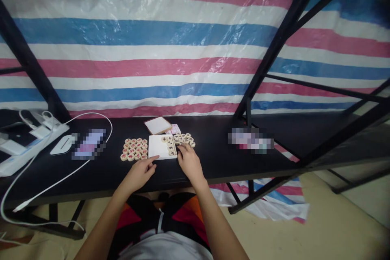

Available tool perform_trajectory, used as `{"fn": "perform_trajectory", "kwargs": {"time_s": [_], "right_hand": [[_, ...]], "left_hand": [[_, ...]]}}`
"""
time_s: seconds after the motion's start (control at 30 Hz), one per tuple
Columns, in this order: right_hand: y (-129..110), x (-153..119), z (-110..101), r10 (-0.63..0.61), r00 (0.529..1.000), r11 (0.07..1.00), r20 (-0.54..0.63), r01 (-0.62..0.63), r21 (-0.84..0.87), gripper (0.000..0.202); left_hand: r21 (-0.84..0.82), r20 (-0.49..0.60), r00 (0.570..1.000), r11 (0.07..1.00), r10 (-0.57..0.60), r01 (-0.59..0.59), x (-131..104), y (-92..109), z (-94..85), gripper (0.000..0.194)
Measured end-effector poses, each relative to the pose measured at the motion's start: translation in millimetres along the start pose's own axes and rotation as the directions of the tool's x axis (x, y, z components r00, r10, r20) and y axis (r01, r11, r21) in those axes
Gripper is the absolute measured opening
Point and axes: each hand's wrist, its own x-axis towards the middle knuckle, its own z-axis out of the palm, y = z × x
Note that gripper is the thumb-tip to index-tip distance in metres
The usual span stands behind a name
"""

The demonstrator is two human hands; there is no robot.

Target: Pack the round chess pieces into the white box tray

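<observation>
A shallow white box point(157, 146) lies on the black table, with several black-marked Chinese chess pieces point(170, 147) along its right side. My left hand point(142, 173) is at the box's front edge, its index finger stretched onto the rim and its thumb apart. Beside the box's right wall is my right hand point(189, 161), its fingers bent together over the near side of a group of black-marked pieces point(186, 138); whatever is between the fingertips is hidden. To the left of the box, red-marked pieces point(134, 149) sit in close rows.
Behind the box are a white lid-like panel point(158, 125) and a pink-patterned paper point(173, 129). A blurred phone-like thing point(89, 144), white cable point(57, 185) and power strip point(36, 144) lie to the left. At right are a blurred item point(251, 140) and a black metal frame point(268, 59).
</observation>
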Motion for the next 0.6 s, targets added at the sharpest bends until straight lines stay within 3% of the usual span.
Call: {"fn": "perform_trajectory", "kwargs": {"time_s": [0.6], "right_hand": [[2.3,1.0,1.3,0.123,0.992,0.988,-0.012,-0.124,-0.089,0.030]], "left_hand": [[-0.011,0.006,1.000,1.000,-0.007,0.007,1.1,-1.7,1.4,0.043]]}}
